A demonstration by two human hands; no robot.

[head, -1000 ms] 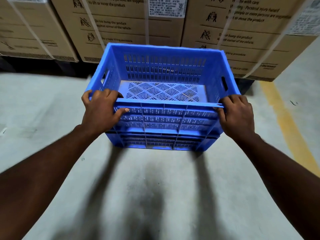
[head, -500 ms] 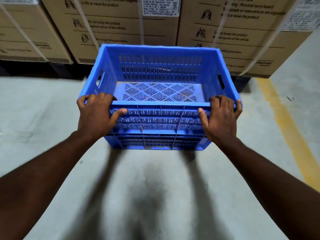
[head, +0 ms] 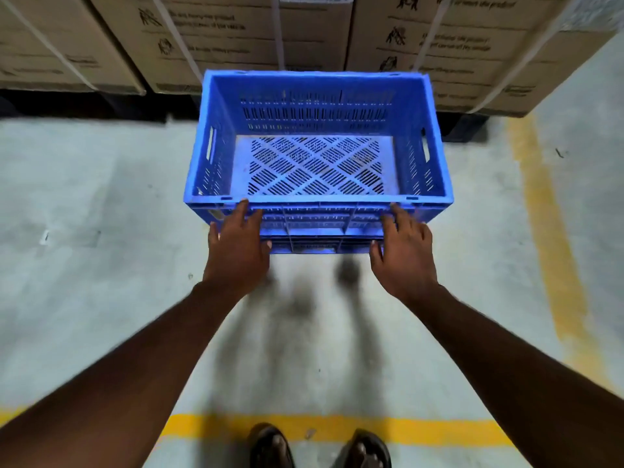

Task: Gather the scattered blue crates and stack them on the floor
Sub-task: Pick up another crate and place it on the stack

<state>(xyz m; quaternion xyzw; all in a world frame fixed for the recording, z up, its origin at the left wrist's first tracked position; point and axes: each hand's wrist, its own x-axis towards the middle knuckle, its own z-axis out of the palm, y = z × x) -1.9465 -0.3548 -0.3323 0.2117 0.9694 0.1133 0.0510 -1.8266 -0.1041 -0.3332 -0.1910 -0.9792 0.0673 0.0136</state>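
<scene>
One empty blue slatted crate point(head: 314, 109) stands upright on the concrete floor in front of me, its long side facing me. My left hand point(head: 238, 251) and my right hand point(head: 403, 255) are at its near wall, left and right of the middle. The fingers of both hands are straight, and their tips touch the wall just under the near rim. Neither hand grips anything. No other crate is in view.
Large strapped cardboard boxes point(head: 256, 32) on dark pallets stand right behind the crate. A yellow floor line point(head: 547, 231) runs along the right, and another yellow line point(head: 320, 428) crosses just ahead of my shoes point(head: 271, 447). Bare concrete lies to the left.
The crate has come down from my grip to the floor. Both hands have let go of the near rim, and their fingers have straightened. The view has tilted down.
</scene>
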